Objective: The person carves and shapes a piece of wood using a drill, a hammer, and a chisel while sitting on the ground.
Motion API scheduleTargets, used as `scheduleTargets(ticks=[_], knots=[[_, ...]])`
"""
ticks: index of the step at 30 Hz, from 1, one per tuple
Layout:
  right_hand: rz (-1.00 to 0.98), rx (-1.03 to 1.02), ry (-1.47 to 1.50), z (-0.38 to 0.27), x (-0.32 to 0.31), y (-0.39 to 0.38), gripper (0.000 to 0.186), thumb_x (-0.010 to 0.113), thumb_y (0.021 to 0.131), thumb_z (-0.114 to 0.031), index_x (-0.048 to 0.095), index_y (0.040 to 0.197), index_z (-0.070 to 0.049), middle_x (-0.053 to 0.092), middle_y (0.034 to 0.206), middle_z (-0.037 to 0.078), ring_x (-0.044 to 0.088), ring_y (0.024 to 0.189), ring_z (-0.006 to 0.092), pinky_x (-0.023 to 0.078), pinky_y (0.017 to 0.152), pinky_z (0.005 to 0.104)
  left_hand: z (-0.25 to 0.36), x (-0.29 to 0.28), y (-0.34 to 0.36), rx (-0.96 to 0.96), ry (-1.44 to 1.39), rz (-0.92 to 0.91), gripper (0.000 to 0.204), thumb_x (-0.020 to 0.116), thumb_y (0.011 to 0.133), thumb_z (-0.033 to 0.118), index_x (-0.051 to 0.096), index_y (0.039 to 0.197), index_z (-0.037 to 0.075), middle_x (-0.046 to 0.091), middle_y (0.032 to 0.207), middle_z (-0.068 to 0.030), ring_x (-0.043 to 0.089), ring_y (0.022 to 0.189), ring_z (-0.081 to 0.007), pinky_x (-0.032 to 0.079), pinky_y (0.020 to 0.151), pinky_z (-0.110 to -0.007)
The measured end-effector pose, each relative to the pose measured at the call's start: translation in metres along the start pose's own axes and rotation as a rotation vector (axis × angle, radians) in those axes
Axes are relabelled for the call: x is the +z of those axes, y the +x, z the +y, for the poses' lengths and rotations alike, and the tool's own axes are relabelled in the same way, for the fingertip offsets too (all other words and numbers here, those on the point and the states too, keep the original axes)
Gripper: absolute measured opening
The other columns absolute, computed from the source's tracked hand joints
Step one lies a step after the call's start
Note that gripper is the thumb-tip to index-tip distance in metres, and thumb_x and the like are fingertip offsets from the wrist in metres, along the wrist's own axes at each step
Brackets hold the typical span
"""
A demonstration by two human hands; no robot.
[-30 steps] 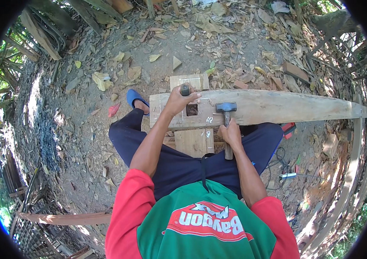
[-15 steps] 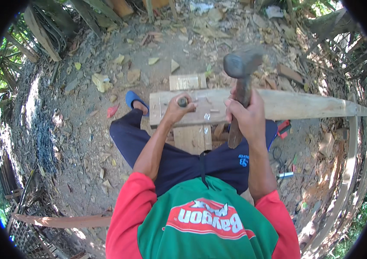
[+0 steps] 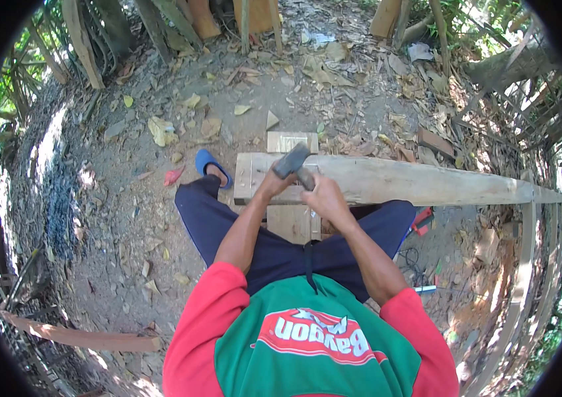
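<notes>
A long wooden plank (image 3: pixel 426 178) lies crosswise in front of me. My left hand (image 3: pixel 273 183) is closed near its left end, around an upright chisel whose round handle end is now hidden under the hammer head. The chisel's blade does not show. In my right hand (image 3: pixel 326 198) is a hammer (image 3: pixel 293 161), gripped by its handle, its dark head directly above my left fist. From this angle I cannot tell whether head and handle touch.
A short wood block (image 3: pixel 292 141) lies at the plank's far edge, and a board (image 3: pixel 289 223) sits under the plank between my legs. A red tool (image 3: pixel 421 221) and a dark cord (image 3: pixel 413 261) lie right of my knee. Dry leaves and stick fences surround the ground.
The hammer has swung down and left, from raised at the right to over my left fist. My left hand stays at the plank's left end. The whole view has shifted slightly.
</notes>
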State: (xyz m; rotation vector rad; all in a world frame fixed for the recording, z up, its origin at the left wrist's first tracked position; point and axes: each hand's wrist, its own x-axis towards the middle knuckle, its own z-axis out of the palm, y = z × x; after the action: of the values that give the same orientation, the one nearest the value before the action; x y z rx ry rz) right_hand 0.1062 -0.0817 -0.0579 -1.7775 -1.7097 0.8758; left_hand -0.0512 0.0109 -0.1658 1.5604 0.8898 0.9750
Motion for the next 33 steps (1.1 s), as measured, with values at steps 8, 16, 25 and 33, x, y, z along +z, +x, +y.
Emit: scheduleTargets(ticks=[8, 16, 25, 33], knots=[[0.326, -0.285, 0.455, -0.180, -0.188, -0.003, 0.017, 0.069, 0.085, -0.010, 0.060, 0.097, -0.002, 0.060, 0.071, 0.002, 0.055, 0.055, 0.0086, 0.043, 0.051, 0.0247, 0.011, -0.008, -0.006, -0.226, -0.141, -0.035, 0.025, 0.082, 0.081, 0.019, 0.059, 0.078, 0.008, 0.056, 0.069, 0.0032, 0.052, 0.064, -0.0065, 0.045, 0.059, -0.027], [0.456, -0.742, 0.696, -0.196, -0.204, 0.003, 0.010, 0.054, 0.087, -0.015, 0.056, 0.088, -0.005, 0.054, 0.071, 0.012, 0.056, 0.066, 0.0255, 0.049, 0.065, 0.0375, 0.006, 0.000, -0.002, -0.212, -0.097, -0.055, 0.023, 0.080, 0.081, 0.020, 0.063, 0.084, 0.006, 0.060, 0.074, 0.0020, 0.054, 0.070, -0.0073, 0.046, 0.065, -0.027], [0.067, -0.114, -0.006, -0.069, -0.041, 0.015, 0.031, 0.068, 0.071, -0.014, 0.066, 0.096, 0.004, 0.068, 0.080, 0.026, 0.067, 0.075, 0.0405, 0.053, 0.070, 0.0448, -0.014, -0.015, 0.001, -0.361, -0.165, -0.103, 0.022, 0.079, 0.082, 0.012, 0.068, 0.100, 0.006, 0.067, 0.087, 0.0003, 0.061, 0.082, -0.0092, 0.051, 0.076, -0.029], [0.377, -0.841, 0.590, -0.217, -0.303, -0.001, 0.027, 0.055, 0.092, -0.024, 0.057, 0.075, -0.004, 0.054, 0.067, 0.008, 0.053, 0.063, 0.0167, 0.046, 0.062, 0.0300, 0.000, 0.001, -0.004, -0.196, -0.158, -0.066, 0.026, 0.082, 0.080, 0.018, 0.060, 0.085, 0.006, 0.055, 0.074, 0.0017, 0.050, 0.072, -0.0082, 0.045, 0.067, -0.029]])
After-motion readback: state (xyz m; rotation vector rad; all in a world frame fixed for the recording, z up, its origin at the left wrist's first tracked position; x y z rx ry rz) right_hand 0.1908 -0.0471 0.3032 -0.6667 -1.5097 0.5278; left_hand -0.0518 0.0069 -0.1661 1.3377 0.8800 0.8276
